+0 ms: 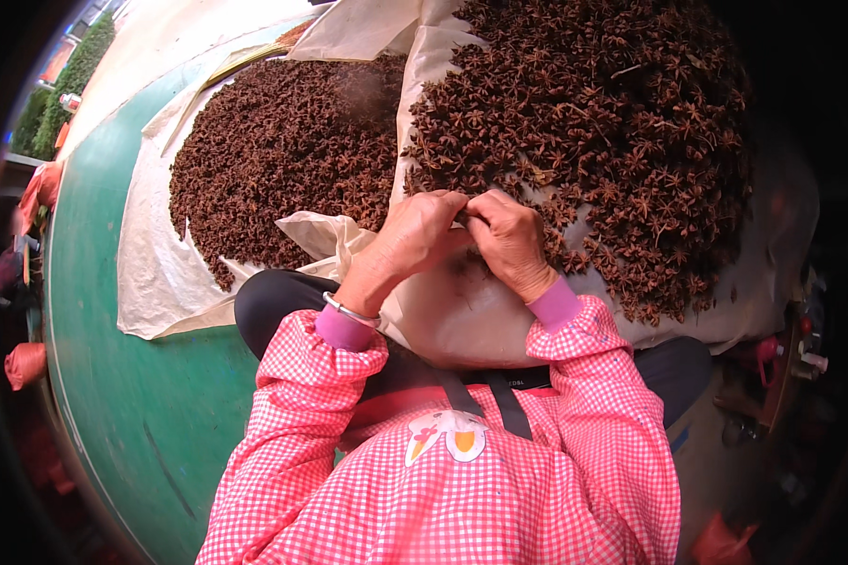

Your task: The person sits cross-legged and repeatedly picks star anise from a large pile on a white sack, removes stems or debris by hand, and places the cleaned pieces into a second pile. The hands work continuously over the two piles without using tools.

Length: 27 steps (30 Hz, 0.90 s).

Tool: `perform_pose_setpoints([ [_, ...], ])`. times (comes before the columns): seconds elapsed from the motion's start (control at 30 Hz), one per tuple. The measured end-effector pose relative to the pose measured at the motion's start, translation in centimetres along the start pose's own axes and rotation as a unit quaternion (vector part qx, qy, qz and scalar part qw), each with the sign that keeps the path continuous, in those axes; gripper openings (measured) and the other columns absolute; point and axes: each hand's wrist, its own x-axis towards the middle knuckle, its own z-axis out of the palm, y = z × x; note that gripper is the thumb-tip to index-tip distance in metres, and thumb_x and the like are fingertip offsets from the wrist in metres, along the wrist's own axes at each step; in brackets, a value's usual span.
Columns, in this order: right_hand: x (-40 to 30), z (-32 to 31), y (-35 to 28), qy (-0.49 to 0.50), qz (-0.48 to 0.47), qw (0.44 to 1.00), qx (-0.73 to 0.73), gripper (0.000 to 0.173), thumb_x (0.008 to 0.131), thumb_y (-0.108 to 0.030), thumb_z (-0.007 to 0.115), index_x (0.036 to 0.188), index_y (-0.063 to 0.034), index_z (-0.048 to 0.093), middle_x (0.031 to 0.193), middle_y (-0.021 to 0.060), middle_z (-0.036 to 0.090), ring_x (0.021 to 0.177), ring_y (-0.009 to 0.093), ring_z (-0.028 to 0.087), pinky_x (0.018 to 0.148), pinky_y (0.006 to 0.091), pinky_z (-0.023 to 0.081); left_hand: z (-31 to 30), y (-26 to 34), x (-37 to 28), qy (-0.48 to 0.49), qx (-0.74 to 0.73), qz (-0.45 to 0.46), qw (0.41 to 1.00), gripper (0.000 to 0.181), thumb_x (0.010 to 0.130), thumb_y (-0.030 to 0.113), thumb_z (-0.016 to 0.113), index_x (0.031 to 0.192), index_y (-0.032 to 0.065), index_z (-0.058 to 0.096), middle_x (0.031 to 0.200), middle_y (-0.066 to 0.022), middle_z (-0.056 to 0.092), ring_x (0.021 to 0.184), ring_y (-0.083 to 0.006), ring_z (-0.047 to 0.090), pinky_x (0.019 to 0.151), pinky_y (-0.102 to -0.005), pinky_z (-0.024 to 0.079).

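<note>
My left hand (420, 229) and my right hand (507, 240) meet at the fingertips above a pale plastic sheet (452, 318). Between their pinched fingers is a small dark piece, mostly hidden, perhaps a star anise pod. Just beyond my right hand, a large heap of dried star anise (608, 141) spreads over the sheet, with loose pods near the fingers. To the left of a raised sheet fold lies a second heap of smaller, broken-looking brown pieces (283, 148).
A green surface (162, 395) with a white line lies under the sheets at left. An orange-red plastic bag (25, 366) is at its left edge, another (724, 540) at lower right. Assorted items crowd the dark right side. My crossed legs border the near sheet edge.
</note>
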Motion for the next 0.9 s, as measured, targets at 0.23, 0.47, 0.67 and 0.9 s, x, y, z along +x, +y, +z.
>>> perform_pose_setpoints([
  [0.23, -0.7, -1.8, 1.3, 0.038, 0.318, 0.629, 0.709, 0.01, 0.091, -0.008, 0.069, 0.1, -0.0027, 0.068, 0.09, 0.0028, 0.07, 0.078, 0.013, 0.069, 0.072, 0.0286, 0.059, 0.1, 1.8, 1.3, 0.1, -0.167, 0.0, 0.981, 0.014, 0.085, 0.009, 0.074, 0.093, 0.0007, 0.066, 0.075, -0.0087, 0.063, 0.068, -0.0158, 0.06, 0.063, -0.0299, 0.049],
  [0.47, -0.9, -2.2, -0.1, 0.004, 0.278, 0.354, 0.893, 0.014, 0.096, -0.012, 0.063, 0.099, 0.0012, 0.063, 0.093, 0.0078, 0.068, 0.074, 0.016, 0.069, 0.066, 0.0289, 0.059, -0.8, 2.1, 0.5, 0.14, -0.387, -0.024, 0.911, 0.013, 0.09, 0.01, 0.072, 0.1, 0.0028, 0.067, 0.074, 0.0055, 0.057, 0.065, -0.0039, 0.05, 0.055, -0.0216, 0.038],
  [0.67, -3.4, -8.5, -3.2, -0.503, 0.287, 0.635, 0.51, 0.022, 0.099, -0.014, 0.056, 0.104, 0.0047, 0.066, 0.081, 0.0115, 0.07, 0.062, 0.016, 0.07, 0.056, 0.0246, 0.056, -2.4, -0.6, -0.1, 0.159, 0.178, -0.128, 0.962, 0.017, 0.092, 0.022, 0.068, 0.102, 0.0082, 0.068, 0.077, -0.0127, 0.068, 0.068, -0.0291, 0.067, 0.061, -0.0387, 0.052],
  [0.9, -7.6, -5.1, -4.7, -0.217, 0.194, 0.952, 0.097, 0.03, 0.09, -0.006, 0.063, 0.119, 0.0012, 0.061, 0.084, 0.0129, 0.069, 0.067, 0.021, 0.07, 0.057, 0.0323, 0.053, 2.5, 1.0, -5.0, -0.016, 0.161, 0.034, 0.986, 0.012, 0.087, 0.015, 0.064, 0.093, 0.0064, 0.057, 0.076, -0.0137, 0.061, 0.067, -0.0349, 0.065, 0.056, -0.0438, 0.05],
])
